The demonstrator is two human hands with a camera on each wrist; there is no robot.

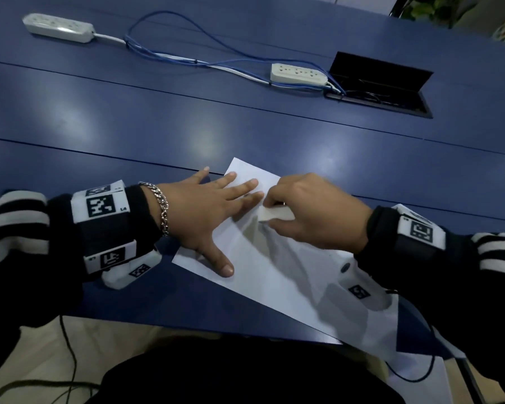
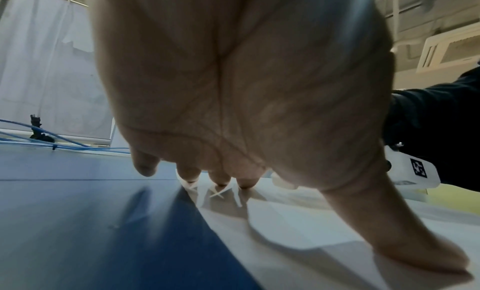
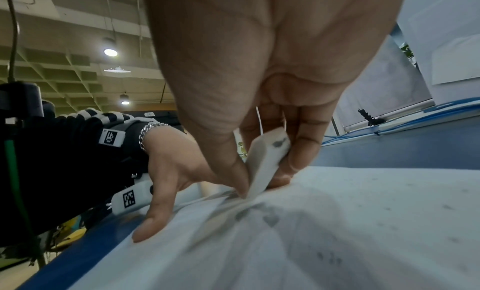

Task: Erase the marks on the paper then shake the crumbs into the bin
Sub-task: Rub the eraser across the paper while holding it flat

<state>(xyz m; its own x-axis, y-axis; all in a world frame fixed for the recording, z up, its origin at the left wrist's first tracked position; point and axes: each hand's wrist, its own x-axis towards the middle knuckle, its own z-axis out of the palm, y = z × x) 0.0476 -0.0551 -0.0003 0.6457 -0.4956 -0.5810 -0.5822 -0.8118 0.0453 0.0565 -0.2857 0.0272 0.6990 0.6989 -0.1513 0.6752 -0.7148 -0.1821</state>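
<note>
Right hand [image 1: 318, 211] has its thumb and fingers pinched around a white eraser [image 1: 276, 214], with the eraser's bottom edge down on the paper [image 1: 274, 272]. From the right wrist view the eraser [image 3: 267, 161] has grey smudges on its face, and the paper [image 3: 337, 222] bunches into wrinkles right under the thumb tip, with faint grey marks [image 3: 270, 220] just below the eraser and a few more scattered further out.

Left hand [image 1: 207, 214] is spread flat, fingers straight, not gripping anything, just pressing. Its three middle fingertips sit on the paper right next to the eraser, almost touching the right hand's fingers; the little finger is off the sheet on the table [image 1: 129, 112], and the thumb presses down near the sheet's left edge. The left wrist view shows the same thing: palm [image 2: 246, 79] lifted, fingertips and thumb planted on the paper [image 2: 311, 222].

The sheet lies at an angle on the blue table, its near corner hanging over the table edge toward the person. Chain bracelet [image 1: 162, 208] on the left wrist. Way out past the fingers: two white power strips [image 1: 298, 73], blue cables [image 1: 187, 53] and an open cable hatch [image 1: 379, 88].
</note>
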